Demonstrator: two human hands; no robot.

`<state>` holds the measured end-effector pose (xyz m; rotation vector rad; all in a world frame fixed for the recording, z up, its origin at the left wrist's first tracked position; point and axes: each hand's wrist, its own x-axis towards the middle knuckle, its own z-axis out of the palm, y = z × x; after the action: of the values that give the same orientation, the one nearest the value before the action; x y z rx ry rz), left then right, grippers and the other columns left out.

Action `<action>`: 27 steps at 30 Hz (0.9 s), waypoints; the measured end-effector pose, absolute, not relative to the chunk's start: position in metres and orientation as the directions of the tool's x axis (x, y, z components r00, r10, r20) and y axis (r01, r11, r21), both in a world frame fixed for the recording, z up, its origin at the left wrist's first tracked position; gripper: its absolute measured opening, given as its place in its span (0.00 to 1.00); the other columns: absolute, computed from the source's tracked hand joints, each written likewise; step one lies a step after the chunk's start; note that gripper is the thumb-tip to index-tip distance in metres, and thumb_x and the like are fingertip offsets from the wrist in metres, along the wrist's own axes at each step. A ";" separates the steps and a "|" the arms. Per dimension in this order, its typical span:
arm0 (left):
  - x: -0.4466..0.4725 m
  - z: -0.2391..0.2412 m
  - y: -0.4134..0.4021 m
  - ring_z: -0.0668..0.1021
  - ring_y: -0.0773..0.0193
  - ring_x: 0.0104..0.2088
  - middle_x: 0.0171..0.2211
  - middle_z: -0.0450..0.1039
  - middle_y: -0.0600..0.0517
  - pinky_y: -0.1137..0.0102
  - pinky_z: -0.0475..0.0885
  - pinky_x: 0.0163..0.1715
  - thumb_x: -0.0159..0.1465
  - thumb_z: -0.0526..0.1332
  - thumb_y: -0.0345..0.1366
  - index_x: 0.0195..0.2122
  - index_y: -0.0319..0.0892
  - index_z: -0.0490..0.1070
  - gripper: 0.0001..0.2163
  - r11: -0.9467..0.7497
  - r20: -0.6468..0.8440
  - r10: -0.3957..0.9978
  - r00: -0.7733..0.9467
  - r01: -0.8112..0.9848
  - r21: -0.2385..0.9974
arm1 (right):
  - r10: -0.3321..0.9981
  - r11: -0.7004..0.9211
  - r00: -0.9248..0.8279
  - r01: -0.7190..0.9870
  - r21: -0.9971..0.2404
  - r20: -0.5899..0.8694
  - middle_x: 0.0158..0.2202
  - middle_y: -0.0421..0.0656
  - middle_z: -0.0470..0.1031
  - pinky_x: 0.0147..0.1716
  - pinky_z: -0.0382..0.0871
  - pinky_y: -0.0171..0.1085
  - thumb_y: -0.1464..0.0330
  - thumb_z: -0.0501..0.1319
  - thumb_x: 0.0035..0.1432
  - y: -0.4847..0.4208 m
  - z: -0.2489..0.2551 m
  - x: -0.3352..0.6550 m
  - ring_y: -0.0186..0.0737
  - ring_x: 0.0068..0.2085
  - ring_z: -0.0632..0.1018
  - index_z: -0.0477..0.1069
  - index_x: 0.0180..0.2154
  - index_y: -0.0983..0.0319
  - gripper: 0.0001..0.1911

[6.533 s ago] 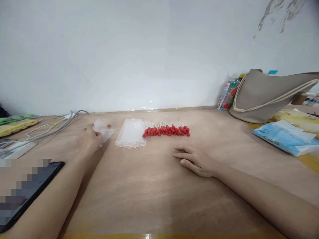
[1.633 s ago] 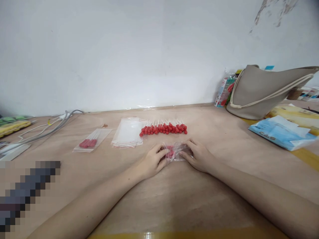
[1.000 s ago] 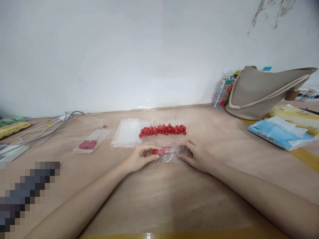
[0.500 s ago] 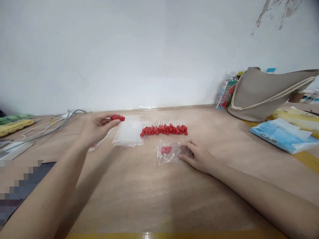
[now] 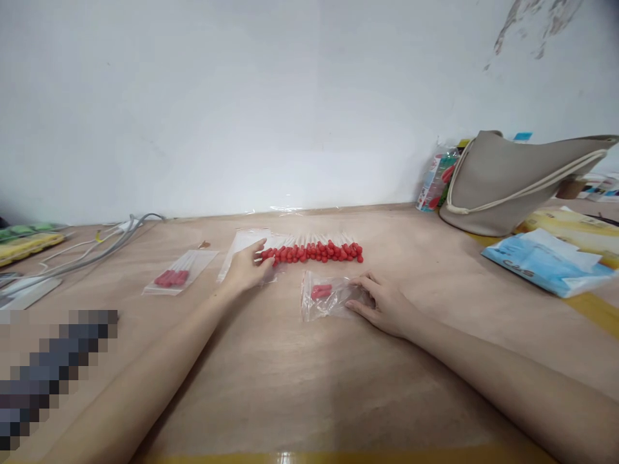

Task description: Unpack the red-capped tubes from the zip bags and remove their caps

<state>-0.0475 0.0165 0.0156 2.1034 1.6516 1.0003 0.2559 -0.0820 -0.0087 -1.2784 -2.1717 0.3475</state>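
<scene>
A row of red-tipped white sticks lies across the middle of the wooden table. My left hand rests on a stack of empty clear bags, its thumb and fingers pinched at the left end of that row. My right hand holds down the right end of a clear bag lying flat in front of the row. A few red tips show inside this bag. Another clear bag with red-tipped sticks lies further left, apart from both hands.
A beige bag stands at the back right with a colourful packet beside it. A blue tissue pack and a yellow package lie to the right. Grey cables and yellow-green items sit at the left.
My left hand drew red-tipped sticks out of the bag, lifted them to the left, and has now come down at the row's left end. My right hand has stayed on the bag.
</scene>
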 end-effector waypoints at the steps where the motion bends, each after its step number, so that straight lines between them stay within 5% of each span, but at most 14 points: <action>1: -0.049 0.018 0.016 0.76 0.58 0.44 0.49 0.68 0.40 0.65 0.72 0.43 0.55 0.60 0.40 0.58 0.36 0.55 0.31 -0.265 0.282 0.955 0.096 0.709 0.654 | 0.859 0.507 -0.365 0.707 -0.493 0.359 0.38 0.45 0.66 0.34 0.66 0.38 0.62 0.57 0.55 -0.082 -0.009 0.256 0.36 0.33 0.69 0.65 0.46 0.62 0.17; 3: -0.052 0.024 0.013 0.75 0.57 0.45 0.48 0.69 0.40 0.64 0.71 0.45 0.54 0.60 0.39 0.59 0.36 0.52 0.33 -0.251 0.250 0.962 0.106 0.700 0.669 | 0.857 0.509 -0.364 0.707 -0.491 0.364 0.38 0.45 0.66 0.34 0.66 0.37 0.62 0.57 0.55 -0.082 -0.009 0.256 0.36 0.33 0.69 0.65 0.46 0.61 0.17; 5: -0.049 0.030 0.005 0.75 0.57 0.44 0.47 0.70 0.43 0.64 0.71 0.43 0.53 0.60 0.37 0.55 0.38 0.60 0.27 -0.311 0.360 0.927 0.102 0.744 0.591 | 0.856 0.511 -0.366 0.706 -0.491 0.365 0.39 0.46 0.66 0.34 0.66 0.37 0.62 0.57 0.55 -0.082 -0.010 0.256 0.37 0.33 0.70 0.65 0.46 0.61 0.17; 9: -0.029 0.029 -0.030 0.74 0.64 0.33 0.32 0.73 0.50 0.70 0.71 0.33 0.56 0.58 0.34 0.32 0.41 0.72 0.06 -0.525 0.606 0.767 0.211 0.750 0.403 | 0.853 0.518 -0.375 0.701 -0.490 0.364 0.39 0.45 0.66 0.34 0.65 0.37 0.62 0.57 0.55 -0.082 -0.010 0.257 0.36 0.33 0.69 0.65 0.46 0.62 0.17; 13: -0.003 0.016 -0.060 0.73 0.68 0.29 0.32 0.72 0.51 0.75 0.68 0.27 0.58 0.57 0.32 0.35 0.41 0.74 0.07 -0.678 0.505 0.728 0.464 0.600 0.425 | 0.847 0.529 -0.389 0.688 -0.496 0.363 0.38 0.45 0.66 0.34 0.65 0.37 0.62 0.56 0.55 -0.082 -0.010 0.258 0.36 0.33 0.69 0.65 0.47 0.61 0.17; 21: 0.020 0.013 -0.061 0.72 0.66 0.32 0.36 0.72 0.52 0.73 0.67 0.32 0.57 0.62 0.38 0.44 0.46 0.72 0.13 -0.652 0.343 0.755 0.559 0.582 0.486 | 0.824 0.566 -0.454 0.650 -0.507 0.339 0.37 0.45 0.65 0.31 0.65 0.36 0.62 0.56 0.55 -0.080 -0.006 0.260 0.35 0.32 0.68 0.65 0.45 0.62 0.16; 27: 0.025 0.011 -0.064 0.68 0.66 0.27 0.26 0.65 0.53 0.72 0.63 0.26 0.60 0.57 0.38 0.30 0.40 0.67 0.06 -0.622 0.314 0.783 0.537 0.664 0.415 | 0.831 0.556 -0.449 0.662 -0.504 0.328 0.36 0.44 0.66 0.31 0.64 0.35 0.61 0.57 0.55 -0.080 -0.007 0.260 0.35 0.32 0.68 0.65 0.45 0.62 0.17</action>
<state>0.0248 -0.0638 0.0114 2.5311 1.2148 0.7007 0.2605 -0.0800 -0.0074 -1.1972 -2.2478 0.4109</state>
